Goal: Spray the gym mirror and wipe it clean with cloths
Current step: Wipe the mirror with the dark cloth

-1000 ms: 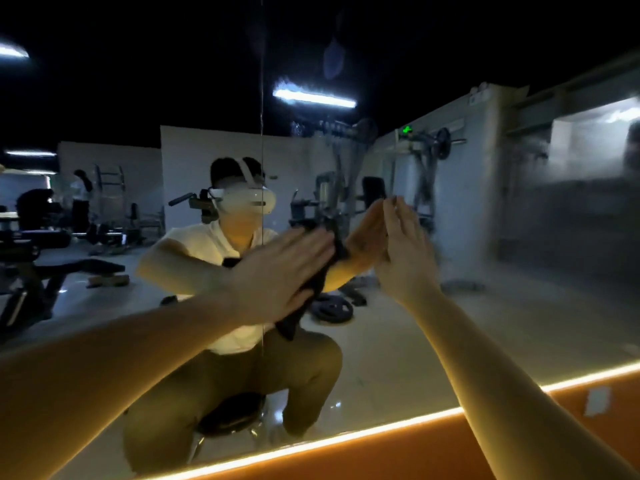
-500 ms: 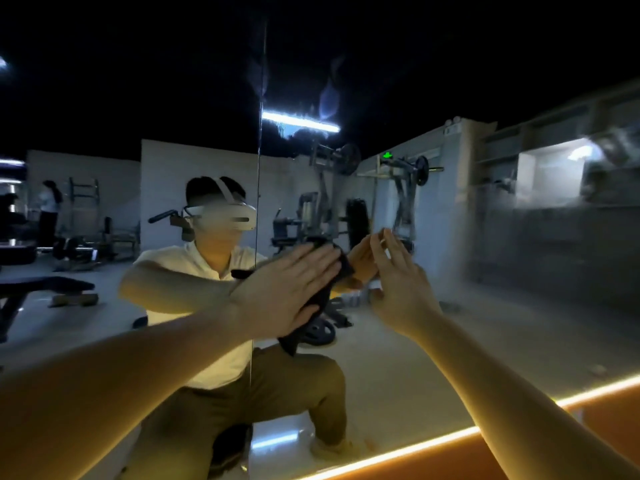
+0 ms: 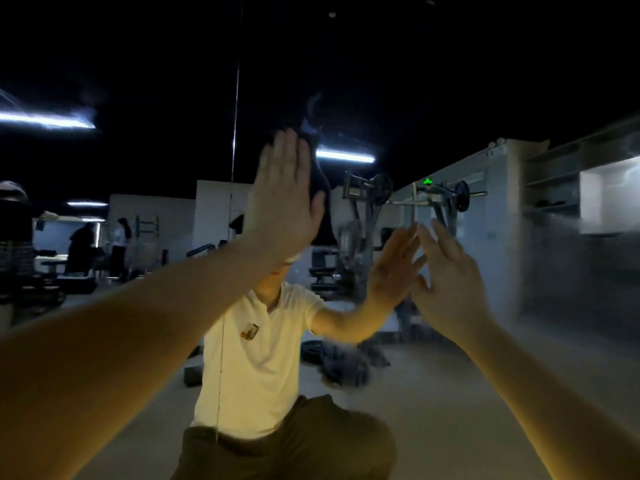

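Observation:
The gym mirror (image 3: pixel 485 358) fills the view and reflects me crouching in a white shirt. My left hand (image 3: pixel 284 199) is raised high, its fingers straight, pressing a dark cloth (image 3: pixel 320 202) flat against the glass; the cloth's edge hangs down to the right of the palm. My right hand (image 3: pixel 446 282) is lower and to the right, fingers spread, its fingertips at the glass where they meet their reflection. No cloth shows under the right hand. No spray bottle is in view.
A vertical seam (image 3: pixel 235 133) between mirror panels runs down just left of my left hand. The glass at the right (image 3: pixel 571 254) looks hazy. Weight machines and other people appear only as reflections.
My left hand has swept the dark cloth upward on the glass, from chest height to above the reflected head. The view has tilted up, and the lit orange ledge has left the frame.

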Demonstrator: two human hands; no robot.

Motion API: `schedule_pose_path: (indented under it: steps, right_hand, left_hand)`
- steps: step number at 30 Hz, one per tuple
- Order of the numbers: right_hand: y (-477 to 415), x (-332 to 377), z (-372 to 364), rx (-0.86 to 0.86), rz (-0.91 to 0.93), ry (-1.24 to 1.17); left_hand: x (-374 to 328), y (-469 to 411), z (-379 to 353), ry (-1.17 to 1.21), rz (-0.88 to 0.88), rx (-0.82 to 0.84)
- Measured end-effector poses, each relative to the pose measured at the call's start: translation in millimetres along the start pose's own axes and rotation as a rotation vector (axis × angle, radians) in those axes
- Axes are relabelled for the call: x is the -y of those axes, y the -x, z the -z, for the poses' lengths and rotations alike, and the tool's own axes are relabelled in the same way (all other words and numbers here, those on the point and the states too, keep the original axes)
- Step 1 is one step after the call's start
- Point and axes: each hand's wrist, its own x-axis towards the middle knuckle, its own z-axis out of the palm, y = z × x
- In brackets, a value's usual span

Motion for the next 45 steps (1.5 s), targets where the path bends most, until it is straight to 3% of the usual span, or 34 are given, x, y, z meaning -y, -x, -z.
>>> schedule_pose_path:
  steps: [4, 8, 13, 18, 22, 30, 34, 38, 41, 45]
  right_hand:
    - [-21.0, -11.7, -5.7, 0.005, -0.044, 0.085]
    - [-23.0, -10.6, -22.9, 0.034, -0.034, 0.134]
    - [-20.8, -14.3, -23.8, 0.000, 0.007, 0.137]
    - [-19.1, -20.0, -17.8, 0.024, 0.051, 0.116]
    - [-25.0, -52.6, 3.9, -0.001, 0.183, 0.036]
    - [-41.3, -131.7, 2.7, -0.086, 0.164, 0.063]
    - [-45.3, -147.3, 3.3, -0.150, 0.224, -0.098]
    - [-49.9, -177.3, 8.7, -0.173, 0.297, -0.297]
    - [-46.1, -201.1, 13.9, -0.150, 0.245, -0.422]
    - [-37.0, -203.6, 19.0, -0.110, 0.228, -0.382]
  left_hand:
    - [-55.6, 43.5, -10.6, -0.005, -0.270, 0.098]
    - [-43.3, 53.2, -10.6, -0.029, -0.378, 0.091]
    - [20.1, 41.5, 7.9, -0.058, -0.119, 0.050]
    - [31.4, 41.5, 14.8, -0.061, -0.059, 0.076]
    - [-11.6, 24.8, 6.2, 0.017, 0.095, 0.038]
    - [-121.8, -8.3, -16.8, 0.037, 0.033, 0.014]
    - [-173.1, -19.1, -20.5, 0.092, 0.014, 0.025]
    - [-250.2, -34.2, -24.5, 0.088, -0.103, 0.067]
    - [-309.8, -36.1, -33.3, 0.048, -0.225, 0.108]
    - [-310.6, -32.5, -36.5, 0.042, -0.308, 0.131]
